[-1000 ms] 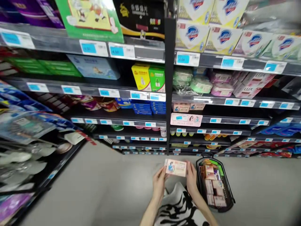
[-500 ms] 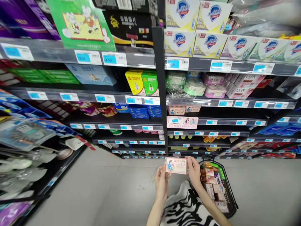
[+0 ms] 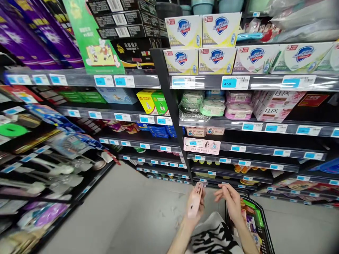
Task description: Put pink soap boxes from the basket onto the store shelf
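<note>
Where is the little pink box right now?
In the head view, low and center, the pink box is in the left hand, left of the open right hand and the black basket.

Bare floor (image 3: 127,215) left; basket (image 3: 258,220) (full) blocks right.

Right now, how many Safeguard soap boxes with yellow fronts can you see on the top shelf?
4. Two stand on top: one at left, one right of it. Two sit beneath them: left, right. The packs further right look white and green; more may be hidden behind.
</note>
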